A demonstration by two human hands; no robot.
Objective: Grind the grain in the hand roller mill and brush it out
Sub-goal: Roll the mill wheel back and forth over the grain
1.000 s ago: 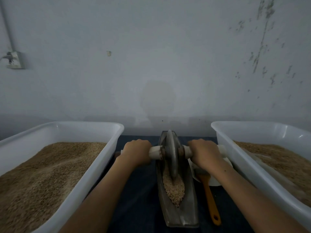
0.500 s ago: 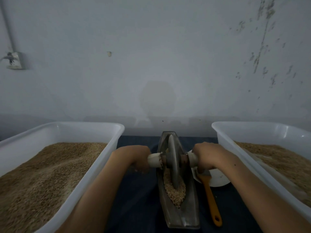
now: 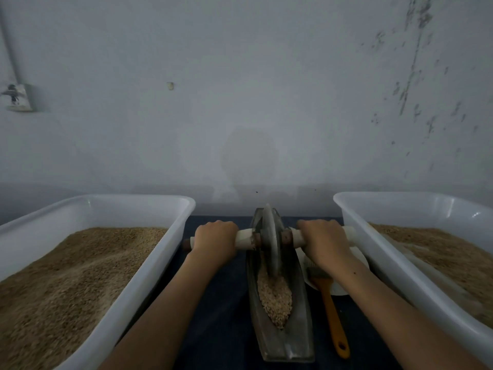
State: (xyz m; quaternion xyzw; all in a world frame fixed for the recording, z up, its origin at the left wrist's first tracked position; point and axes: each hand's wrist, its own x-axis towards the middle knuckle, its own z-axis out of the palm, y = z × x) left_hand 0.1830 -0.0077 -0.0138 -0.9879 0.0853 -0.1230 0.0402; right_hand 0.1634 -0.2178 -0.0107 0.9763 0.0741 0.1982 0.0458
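A boat-shaped metal mill trough (image 3: 298, 340) lies lengthwise on the dark cloth between two tubs. Its metal wheel (image 3: 270, 241) stands upright near the far end, on a pale axle handle (image 3: 244, 239) that runs left to right. My left hand (image 3: 214, 240) grips the left half of the handle. My right hand (image 3: 326, 243) grips the right half. Coarse grain (image 3: 274, 297) lies in the trough on the near side of the wheel. A brush with an orange handle (image 3: 332, 316) lies right of the trough, its bristles under my right wrist.
A white tub of grain (image 3: 149, 273) stands at the left and another white tub (image 3: 373, 255) at the right, both close to my forearms. A white dish (image 3: 344, 287) sits under the brush head. A grey wall rises just behind the mill.
The wheel rolled toward me half a second ago and has now rolled back to the trough's far end. Both hands moved with the handle and kept their grip.
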